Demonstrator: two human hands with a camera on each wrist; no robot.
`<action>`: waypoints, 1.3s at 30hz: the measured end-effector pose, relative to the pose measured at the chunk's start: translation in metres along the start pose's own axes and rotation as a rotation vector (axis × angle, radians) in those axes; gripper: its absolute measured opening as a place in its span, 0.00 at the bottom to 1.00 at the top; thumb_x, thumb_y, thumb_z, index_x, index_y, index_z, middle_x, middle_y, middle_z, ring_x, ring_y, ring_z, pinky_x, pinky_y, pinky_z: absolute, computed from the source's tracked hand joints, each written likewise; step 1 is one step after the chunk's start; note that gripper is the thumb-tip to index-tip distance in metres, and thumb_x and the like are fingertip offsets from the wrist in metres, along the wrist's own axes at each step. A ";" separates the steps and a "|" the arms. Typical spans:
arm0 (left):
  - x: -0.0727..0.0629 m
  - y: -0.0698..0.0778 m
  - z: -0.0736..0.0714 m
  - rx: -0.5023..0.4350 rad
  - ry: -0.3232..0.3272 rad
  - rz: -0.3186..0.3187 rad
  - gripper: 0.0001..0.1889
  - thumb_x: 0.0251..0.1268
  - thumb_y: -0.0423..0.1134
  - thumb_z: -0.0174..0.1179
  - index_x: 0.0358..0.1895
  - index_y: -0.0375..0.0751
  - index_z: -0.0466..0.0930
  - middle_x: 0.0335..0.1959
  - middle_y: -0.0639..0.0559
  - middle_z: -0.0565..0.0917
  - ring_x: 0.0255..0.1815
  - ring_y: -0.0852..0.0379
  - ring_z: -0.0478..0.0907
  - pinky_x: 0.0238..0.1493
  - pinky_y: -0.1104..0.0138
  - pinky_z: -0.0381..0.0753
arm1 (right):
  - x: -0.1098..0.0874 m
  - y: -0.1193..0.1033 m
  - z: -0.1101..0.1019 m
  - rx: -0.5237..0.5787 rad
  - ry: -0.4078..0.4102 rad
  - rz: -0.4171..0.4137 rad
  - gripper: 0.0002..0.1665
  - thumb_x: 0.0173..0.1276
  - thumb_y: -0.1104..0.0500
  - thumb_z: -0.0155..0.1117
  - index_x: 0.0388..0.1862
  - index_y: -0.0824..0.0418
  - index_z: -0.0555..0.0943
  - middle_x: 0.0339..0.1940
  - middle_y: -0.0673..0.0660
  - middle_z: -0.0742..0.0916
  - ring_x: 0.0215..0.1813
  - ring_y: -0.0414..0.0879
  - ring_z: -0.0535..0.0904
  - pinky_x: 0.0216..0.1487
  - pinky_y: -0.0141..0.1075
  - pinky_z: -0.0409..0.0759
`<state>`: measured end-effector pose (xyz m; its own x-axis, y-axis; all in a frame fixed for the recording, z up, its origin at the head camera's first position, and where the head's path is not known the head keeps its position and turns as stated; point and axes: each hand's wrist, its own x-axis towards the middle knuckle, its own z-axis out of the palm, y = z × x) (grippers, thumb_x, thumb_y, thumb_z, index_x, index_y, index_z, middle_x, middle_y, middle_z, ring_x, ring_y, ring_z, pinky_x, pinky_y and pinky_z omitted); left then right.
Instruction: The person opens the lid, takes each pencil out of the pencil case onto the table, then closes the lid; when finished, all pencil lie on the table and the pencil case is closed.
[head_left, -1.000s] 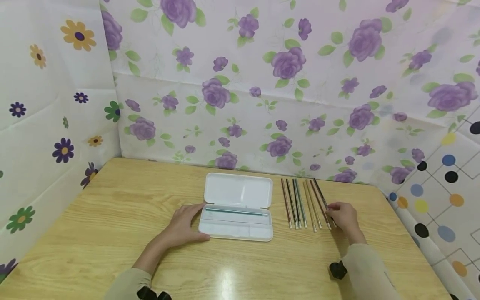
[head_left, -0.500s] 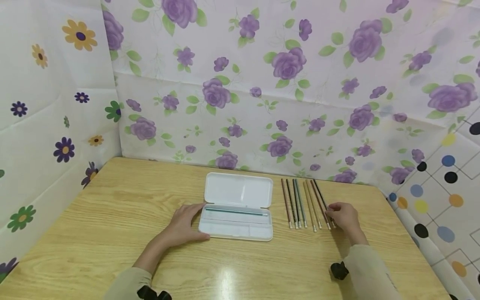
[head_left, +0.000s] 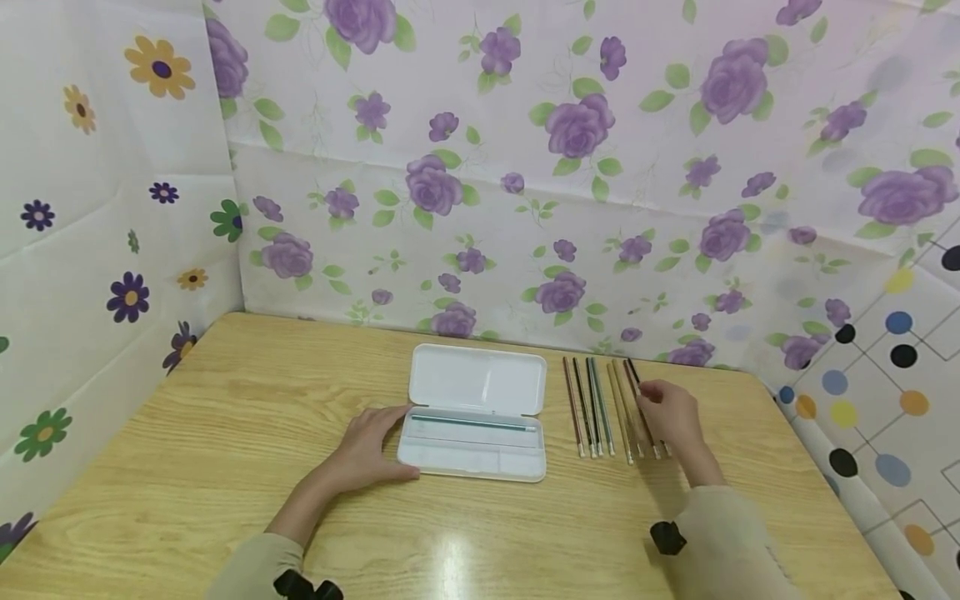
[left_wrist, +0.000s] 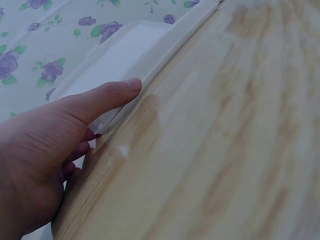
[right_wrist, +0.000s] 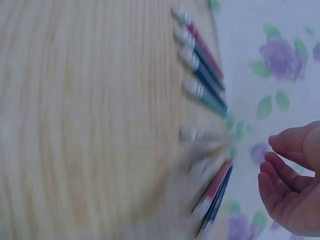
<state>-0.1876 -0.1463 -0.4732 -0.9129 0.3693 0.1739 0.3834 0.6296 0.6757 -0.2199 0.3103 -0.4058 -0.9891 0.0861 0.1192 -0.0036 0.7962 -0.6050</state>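
An opened white pencil case lies on the table, its lid folded back and one teal pencil inside along the back compartment. My left hand holds its left end, with the thumb at the front edge and the fingers at the back corner. In the left wrist view the thumb presses along the case's side. My right hand hovers over the rightmost pencils, a dark red one and a dark one beside it. The right wrist view shows a bent thumb and fingers with nothing between them.
Several pencils lie in a loose row right of the case, eraser ends toward me, among them a teal one and a natural-wood one. A floral cloth hangs behind the wooden table.
My right hand has lifted off the rightmost pencils and shifted slightly left and away from me. The left hand and the case have stayed in place.
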 end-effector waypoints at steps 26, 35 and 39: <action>0.000 0.000 0.000 0.001 -0.007 -0.001 0.52 0.41 0.59 0.75 0.70 0.39 0.65 0.65 0.41 0.71 0.64 0.40 0.62 0.61 0.41 0.58 | -0.018 -0.108 0.083 0.034 -0.402 -0.526 0.09 0.64 0.69 0.65 0.43 0.67 0.86 0.38 0.54 0.88 0.40 0.46 0.83 0.42 0.34 0.80; 0.000 0.000 0.000 -0.008 -0.008 -0.008 0.51 0.41 0.59 0.76 0.70 0.40 0.65 0.65 0.42 0.71 0.64 0.41 0.62 0.61 0.42 0.58 | -0.016 -0.115 0.101 0.047 -0.536 -0.485 0.06 0.61 0.68 0.69 0.37 0.62 0.87 0.36 0.50 0.88 0.41 0.45 0.82 0.44 0.36 0.80; 0.000 0.000 -0.001 -0.012 -0.010 -0.010 0.52 0.40 0.58 0.76 0.71 0.40 0.65 0.65 0.42 0.71 0.64 0.41 0.62 0.62 0.42 0.57 | -0.012 -0.115 0.104 0.053 -0.530 -0.477 0.05 0.62 0.67 0.69 0.36 0.61 0.88 0.37 0.51 0.88 0.42 0.45 0.82 0.44 0.37 0.80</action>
<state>-0.1873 -0.1468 -0.4725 -0.9152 0.3699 0.1599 0.3725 0.6254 0.6857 -0.2227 0.1554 -0.4201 -0.8161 -0.5778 -0.0099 -0.4479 0.6433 -0.6209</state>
